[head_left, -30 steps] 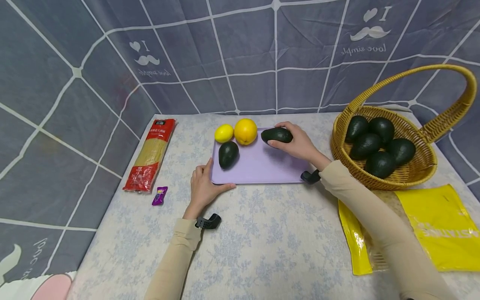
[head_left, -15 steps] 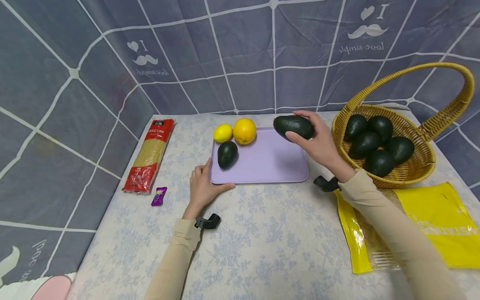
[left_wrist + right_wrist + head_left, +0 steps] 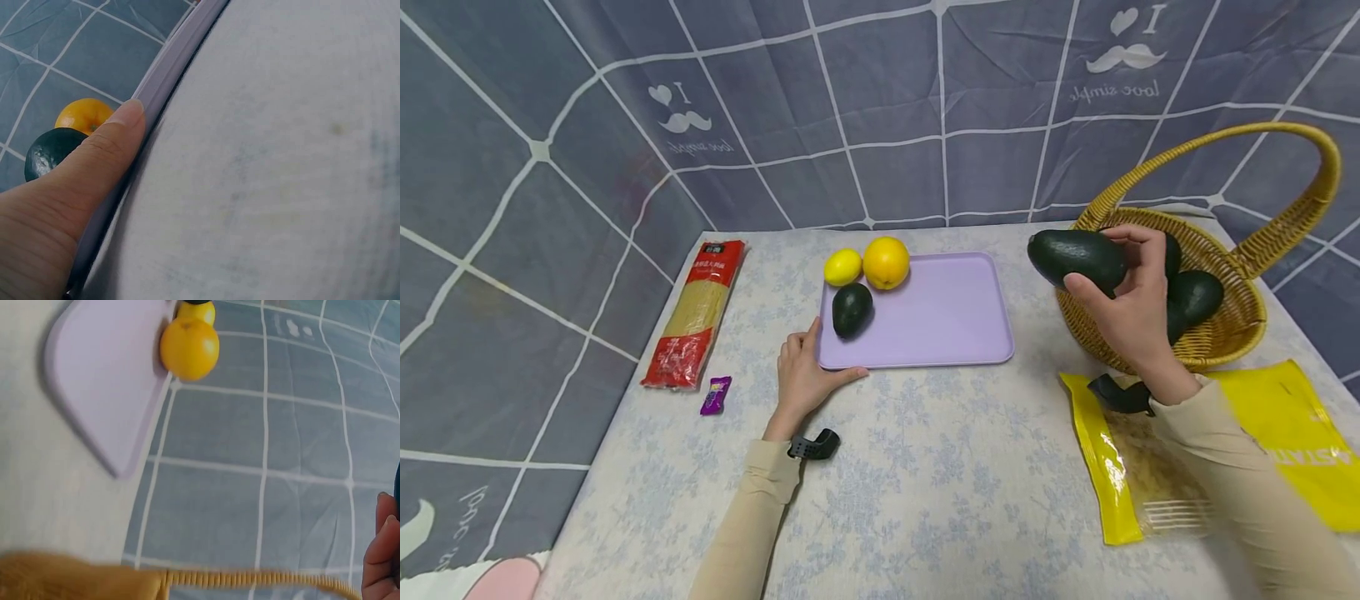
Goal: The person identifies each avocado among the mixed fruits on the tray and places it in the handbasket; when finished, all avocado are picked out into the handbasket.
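In the head view my right hand (image 3: 1138, 304) grips a dark green avocado (image 3: 1075, 258), thumb in front and fingers behind. Both are in the air over the left rim of the wicker basket (image 3: 1243, 342), which has more avocados (image 3: 1197, 293) in it, partly hidden by the hand. My left hand (image 3: 805, 375) rests at the near left corner of a lilac tray (image 3: 947, 308), its straight thumb (image 3: 103, 147) along the front edge in the left wrist view. On the tray's left side lie another avocado (image 3: 852, 311), an orange (image 3: 886, 263) and a lemon (image 3: 843, 267).
A yellow bag (image 3: 1101, 467) with a see-through part lies below the basket, partly under the right forearm. At left are a red pack of noodles (image 3: 696, 317) and a small purple wrapped candy (image 3: 716, 396). A tall arched handle (image 3: 1300, 212) rises from the basket.
My right hand has carried the avocado from just over the tray's right side to the right, up to the basket's left rim. The left hand has stayed at the tray corner.
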`<state>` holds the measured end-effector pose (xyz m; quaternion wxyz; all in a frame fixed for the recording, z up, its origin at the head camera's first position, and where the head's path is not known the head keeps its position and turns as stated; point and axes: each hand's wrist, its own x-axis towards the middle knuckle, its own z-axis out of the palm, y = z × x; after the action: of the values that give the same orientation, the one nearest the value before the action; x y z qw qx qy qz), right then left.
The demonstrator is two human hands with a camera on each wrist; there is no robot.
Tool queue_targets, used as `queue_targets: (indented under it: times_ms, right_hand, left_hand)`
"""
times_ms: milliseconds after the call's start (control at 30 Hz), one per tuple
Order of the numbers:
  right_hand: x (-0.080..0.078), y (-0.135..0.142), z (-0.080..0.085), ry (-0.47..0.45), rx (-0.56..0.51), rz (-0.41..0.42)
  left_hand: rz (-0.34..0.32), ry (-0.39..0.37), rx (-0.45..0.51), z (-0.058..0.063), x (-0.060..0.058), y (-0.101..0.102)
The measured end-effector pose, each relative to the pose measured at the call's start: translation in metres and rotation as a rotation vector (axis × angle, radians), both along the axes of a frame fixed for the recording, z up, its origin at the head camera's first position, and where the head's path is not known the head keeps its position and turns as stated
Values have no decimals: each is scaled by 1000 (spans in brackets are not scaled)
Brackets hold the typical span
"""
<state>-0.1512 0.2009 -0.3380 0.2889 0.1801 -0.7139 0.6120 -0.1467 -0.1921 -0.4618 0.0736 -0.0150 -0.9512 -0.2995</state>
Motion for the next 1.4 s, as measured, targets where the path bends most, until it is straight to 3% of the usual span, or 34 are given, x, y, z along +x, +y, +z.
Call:
queue_targets:
  times_ms: [200,400,667,900,1067,1233,1400]
  right_hand:
    - [9,34,-3,-3,-17,-63]
    - [13,72,-3,-33,44,-192]
    - [11,121,-2,-251,360,-378]
    - [8,162,-7,-472,491,-308]
    - [4,174,-8,-613,636,-299]
    - [0,177,-3,-702,826,-298]
    - [-3,184,-1,-717,950,-237]
  left_hand:
    - [5,-5,-2,0,1,0]
    - [11,0,-3,1,1,-2]
    - [15,-11,2,1,1,-1]
    - [15,-10,-4,2,0,0]
    - [18,-12,-8,3,0,1]
    - [16,-9,-7,3,0,2]
    - [14,-6,-5,2,-1,2]
